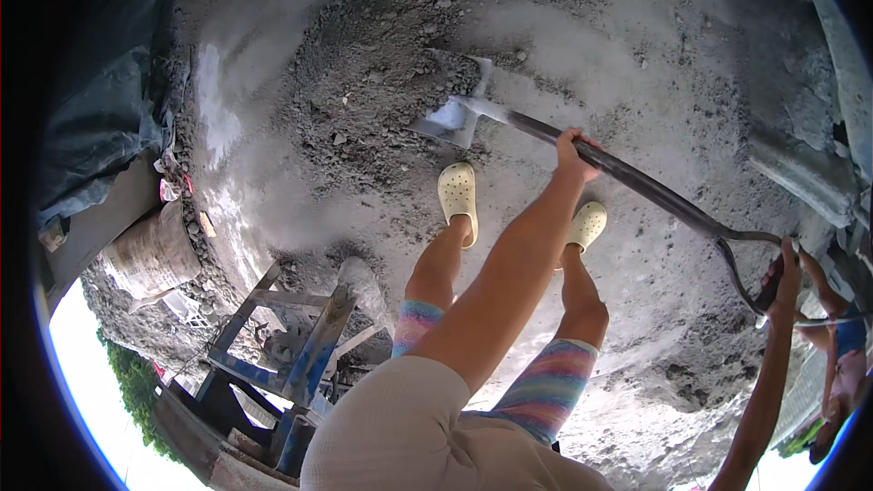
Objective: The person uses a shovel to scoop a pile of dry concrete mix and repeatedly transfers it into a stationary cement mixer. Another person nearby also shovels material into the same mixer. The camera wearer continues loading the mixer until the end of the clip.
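A shovel [647, 186] slants across the view, its metal blade at the edge of a heap of grey gravel and sand [364, 100]. Some of the gravel lies against and over the blade. My left hand [575, 155] is wrapped round the dark shaft, partway up from the blade. At the right, my right hand [784, 277] is closed on the grip of the D-shaped handle; its fingers show only in part. Below the blade are my feet in cream clogs [456, 191], standing apart on the dusty ground.
A blue-and-grey metal frame [296, 345] stands at the lower left. Beyond it sit a dusty rounded container [150, 255] and a dark tarp [105, 127]. Pale slabs [805, 182] lie at the right. Another person [847, 345] is at the far right edge.
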The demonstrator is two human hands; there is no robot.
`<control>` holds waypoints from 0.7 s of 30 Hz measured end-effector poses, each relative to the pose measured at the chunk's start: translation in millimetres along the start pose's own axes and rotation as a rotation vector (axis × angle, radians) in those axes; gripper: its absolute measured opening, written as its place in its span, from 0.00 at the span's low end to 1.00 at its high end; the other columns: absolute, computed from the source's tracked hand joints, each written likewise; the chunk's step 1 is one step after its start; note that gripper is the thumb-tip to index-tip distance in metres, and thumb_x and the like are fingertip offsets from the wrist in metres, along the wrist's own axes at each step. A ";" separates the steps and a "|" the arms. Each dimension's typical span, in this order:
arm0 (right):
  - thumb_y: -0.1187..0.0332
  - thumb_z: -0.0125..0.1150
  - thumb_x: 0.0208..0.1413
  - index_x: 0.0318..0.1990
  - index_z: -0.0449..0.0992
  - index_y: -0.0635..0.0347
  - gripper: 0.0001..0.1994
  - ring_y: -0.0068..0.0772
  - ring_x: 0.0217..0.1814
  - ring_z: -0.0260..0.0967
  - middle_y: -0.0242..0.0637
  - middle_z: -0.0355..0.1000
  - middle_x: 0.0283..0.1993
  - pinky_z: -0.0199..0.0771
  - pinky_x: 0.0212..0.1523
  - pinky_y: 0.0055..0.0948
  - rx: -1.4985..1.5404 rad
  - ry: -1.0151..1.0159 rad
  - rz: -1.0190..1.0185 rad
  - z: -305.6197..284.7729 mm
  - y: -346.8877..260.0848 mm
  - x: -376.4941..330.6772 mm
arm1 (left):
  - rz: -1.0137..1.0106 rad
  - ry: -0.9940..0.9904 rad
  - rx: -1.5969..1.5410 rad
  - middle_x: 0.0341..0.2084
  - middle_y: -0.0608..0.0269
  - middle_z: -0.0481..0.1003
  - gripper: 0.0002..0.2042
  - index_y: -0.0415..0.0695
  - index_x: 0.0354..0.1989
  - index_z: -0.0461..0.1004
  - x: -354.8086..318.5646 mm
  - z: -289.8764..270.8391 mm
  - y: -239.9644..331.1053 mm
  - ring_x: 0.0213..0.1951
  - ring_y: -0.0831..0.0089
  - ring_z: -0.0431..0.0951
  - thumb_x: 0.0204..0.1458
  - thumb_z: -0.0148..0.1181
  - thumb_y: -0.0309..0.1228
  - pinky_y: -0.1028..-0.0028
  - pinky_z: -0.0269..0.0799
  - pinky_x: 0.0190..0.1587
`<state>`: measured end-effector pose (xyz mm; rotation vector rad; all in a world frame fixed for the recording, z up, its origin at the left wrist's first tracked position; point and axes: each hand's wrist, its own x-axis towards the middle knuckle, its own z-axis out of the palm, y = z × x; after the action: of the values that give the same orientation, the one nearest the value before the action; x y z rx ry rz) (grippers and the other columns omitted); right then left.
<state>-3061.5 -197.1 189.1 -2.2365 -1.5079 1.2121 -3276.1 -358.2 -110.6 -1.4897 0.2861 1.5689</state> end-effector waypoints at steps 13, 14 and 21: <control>0.51 0.54 0.41 0.17 0.61 0.57 0.19 0.23 0.06 0.52 0.30 0.56 0.08 0.54 0.07 0.20 0.224 -0.003 0.222 101.7 187.0 -34.0 | 0.194 0.302 0.283 0.10 0.66 0.60 0.06 0.45 0.13 0.58 3.1 -89.8 126.9 0.16 0.70 0.62 0.35 0.48 0.25 0.70 0.61 0.24; 0.51 0.54 0.41 0.17 0.61 0.57 0.19 0.23 0.06 0.53 0.31 0.56 0.08 0.54 0.07 0.20 0.227 -0.011 0.224 95.4 194.0 -34.8 | 0.203 0.298 0.298 0.10 0.66 0.60 0.06 0.45 0.13 0.58 0.0 -94.3 124.6 0.16 0.70 0.62 0.35 0.48 0.25 0.70 0.61 0.24; 0.50 0.51 0.42 0.15 0.58 0.53 0.19 0.22 0.05 0.52 0.29 0.54 0.07 0.54 0.06 0.20 0.204 0.021 0.212 -36.9 190.8 -82.0 | 0.139 0.299 0.251 0.09 0.65 0.59 0.06 0.45 0.12 0.59 -94.0 -124.9 22.7 0.16 0.69 0.62 0.31 0.49 0.26 0.70 0.60 0.23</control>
<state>-2916.2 -345.0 150.3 -2.3061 -1.1050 1.3288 -3224.6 -501.1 -67.1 -1.5268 0.7457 1.3543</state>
